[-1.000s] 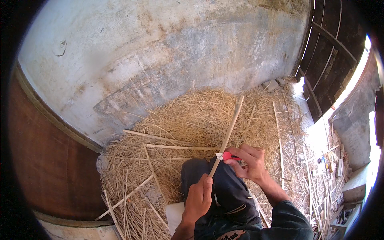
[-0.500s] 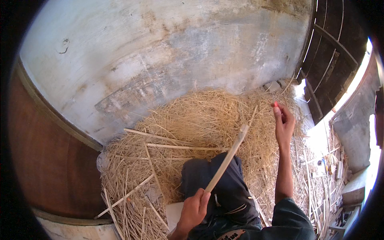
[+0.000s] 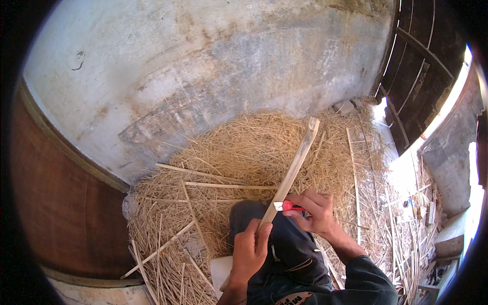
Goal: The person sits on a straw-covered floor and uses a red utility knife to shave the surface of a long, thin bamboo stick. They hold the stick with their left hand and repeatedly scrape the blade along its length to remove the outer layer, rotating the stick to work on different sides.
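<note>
My left hand (image 3: 250,250) is closed round the lower end of a pale wooden strip (image 3: 296,165), which slants up and to the right away from my knees. In my right hand (image 3: 314,213) is a red-handled utility knife (image 3: 291,205), gripped between thumb and fingers. Its short blade meets the strip just above my left hand. The lower end of the strip is hidden by my left palm.
Straw-like shavings (image 3: 249,137) are heaped in front of my knees (image 3: 254,218). Several cut strips (image 3: 229,186) lie on the left, and others (image 3: 354,178) on the right. A stained wall (image 3: 213,66) stands behind, with a dark plank door (image 3: 419,66) at right.
My right hand has come down and left with the knife, from out over the shavings to the strip. The strip's far end has risen slightly.
</note>
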A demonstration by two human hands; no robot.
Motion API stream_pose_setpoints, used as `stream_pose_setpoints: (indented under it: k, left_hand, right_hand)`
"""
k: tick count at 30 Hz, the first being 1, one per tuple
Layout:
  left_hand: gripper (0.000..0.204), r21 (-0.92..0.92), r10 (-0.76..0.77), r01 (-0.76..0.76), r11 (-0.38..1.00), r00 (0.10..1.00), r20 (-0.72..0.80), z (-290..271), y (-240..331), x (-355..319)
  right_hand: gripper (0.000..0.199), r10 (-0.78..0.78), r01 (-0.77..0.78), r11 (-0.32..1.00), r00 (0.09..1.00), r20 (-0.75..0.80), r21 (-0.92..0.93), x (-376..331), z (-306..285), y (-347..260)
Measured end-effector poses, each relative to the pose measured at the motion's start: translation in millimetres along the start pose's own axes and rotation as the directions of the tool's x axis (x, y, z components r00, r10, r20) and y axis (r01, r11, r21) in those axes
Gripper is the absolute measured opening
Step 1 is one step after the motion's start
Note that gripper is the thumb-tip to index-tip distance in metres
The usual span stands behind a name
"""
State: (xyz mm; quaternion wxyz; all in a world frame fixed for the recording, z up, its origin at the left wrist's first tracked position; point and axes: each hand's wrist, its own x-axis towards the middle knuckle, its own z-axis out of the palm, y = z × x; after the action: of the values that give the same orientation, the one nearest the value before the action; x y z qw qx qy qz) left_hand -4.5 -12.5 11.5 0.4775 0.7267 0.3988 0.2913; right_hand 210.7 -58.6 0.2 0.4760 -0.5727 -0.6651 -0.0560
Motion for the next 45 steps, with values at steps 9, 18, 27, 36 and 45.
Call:
stream_pose_setpoints:
  k: [9,18,27,36,45]
  left_hand:
    - [0.032,0.071,0.038,-0.039,0.997,0.999,0.008,-1,5,-1]
    - [0.033,0.054,-0.042,0.039,0.998,0.998,0.055,-10,-14,-20]
    - [0.039,-0.126,-0.138,0.159,0.979,0.978,0.158,-17,-39,-31]
    - [0.038,-0.103,-0.290,0.310,0.945,0.941,0.176,-30,-64,-60]
    - [0.034,-0.040,-0.177,0.179,0.983,0.983,0.058,-28,-51,-26]
  right_hand:
    - [0.030,0.001,0.000,0.997,1.000,0.009,-0.079,9,-7,-3]
    - [0.028,0.044,-0.059,0.996,0.978,-0.204,-0.066,23,-14,42]
    - [0.027,0.080,-0.107,0.985,0.978,-0.193,-0.132,31,-20,42]
    - [0.031,0.549,-0.583,0.806,0.671,-0.499,0.103,31,-78,141]
    - [0.032,0.595,-0.495,0.729,0.799,-0.081,0.473,13,-9,68]
